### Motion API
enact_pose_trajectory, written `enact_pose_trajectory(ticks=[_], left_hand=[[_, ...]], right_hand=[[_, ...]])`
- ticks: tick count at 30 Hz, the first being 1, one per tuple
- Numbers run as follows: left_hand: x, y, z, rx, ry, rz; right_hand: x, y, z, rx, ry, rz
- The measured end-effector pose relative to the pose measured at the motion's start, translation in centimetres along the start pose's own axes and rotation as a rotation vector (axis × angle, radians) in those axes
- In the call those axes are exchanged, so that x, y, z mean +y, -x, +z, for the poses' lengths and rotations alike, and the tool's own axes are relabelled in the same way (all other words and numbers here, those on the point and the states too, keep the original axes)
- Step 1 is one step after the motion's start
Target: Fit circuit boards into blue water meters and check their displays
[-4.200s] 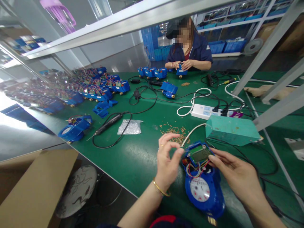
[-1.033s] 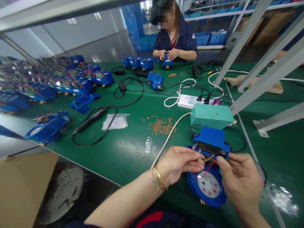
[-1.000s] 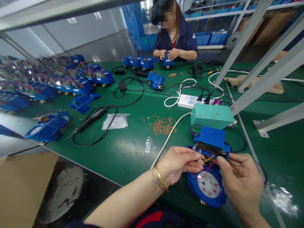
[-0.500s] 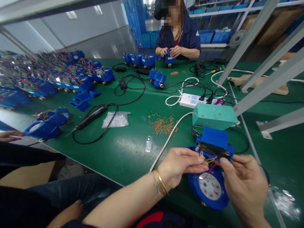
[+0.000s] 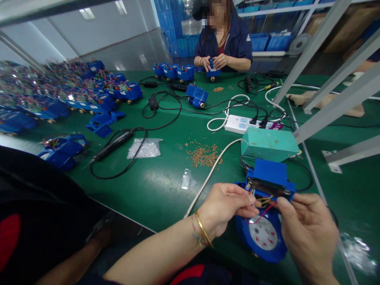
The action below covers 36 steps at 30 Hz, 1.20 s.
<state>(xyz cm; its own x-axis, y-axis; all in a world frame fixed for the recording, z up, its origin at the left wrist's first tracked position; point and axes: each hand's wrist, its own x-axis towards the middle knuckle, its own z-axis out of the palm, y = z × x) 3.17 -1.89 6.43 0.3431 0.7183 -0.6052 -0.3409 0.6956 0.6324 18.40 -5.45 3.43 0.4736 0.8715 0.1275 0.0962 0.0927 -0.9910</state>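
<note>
A blue water meter with a round white dial lies at the table's front right, its blue box part raised above the dial. Coloured wires, yellow and red among them, run out of the gap below the box. My left hand is closed in a pinch at these wires, on the meter's left side. My right hand grips the housing's right edge, its thumb beside the red wire. The fingers hide part of the inside of the box.
Behind the meter stand a green metal box and a white power strip. Small brass-coloured screws, a plastic bag and a corded black tool lie leftward. Many meters fill the left; one person sits opposite, another at left.
The person at the left has leaned in, and the hand beside the left meter is out of sight. My hands stay at the meter with only slight shifts.
</note>
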Motion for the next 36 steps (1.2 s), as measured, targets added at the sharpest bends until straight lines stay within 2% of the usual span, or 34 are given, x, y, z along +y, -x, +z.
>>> enact_pose_trajectory(ticks=[10, 20, 32, 36], left_hand=[[-0.46, -0.10, 0.93, 0.041, -0.034, 0.025], [-0.89, -0.27, 0.69, 0.055, -0.046, 0.065], [-0.66, -0.34, 0.46, 0.026, -0.058, 0.065], [-0.79, -0.37, 0.42, 0.037, -0.088, 0.081]], right_hand=[[-0.06, 0.18, -0.01, 0.024, 0.009, -0.004], [-0.01, -0.10, -0.15, -0.003, -0.059, 0.088], [0.30, -0.15, -0.45, -0.023, -0.084, 0.116], [0.30, -0.27, -0.31, -0.008, -0.144, 0.191]])
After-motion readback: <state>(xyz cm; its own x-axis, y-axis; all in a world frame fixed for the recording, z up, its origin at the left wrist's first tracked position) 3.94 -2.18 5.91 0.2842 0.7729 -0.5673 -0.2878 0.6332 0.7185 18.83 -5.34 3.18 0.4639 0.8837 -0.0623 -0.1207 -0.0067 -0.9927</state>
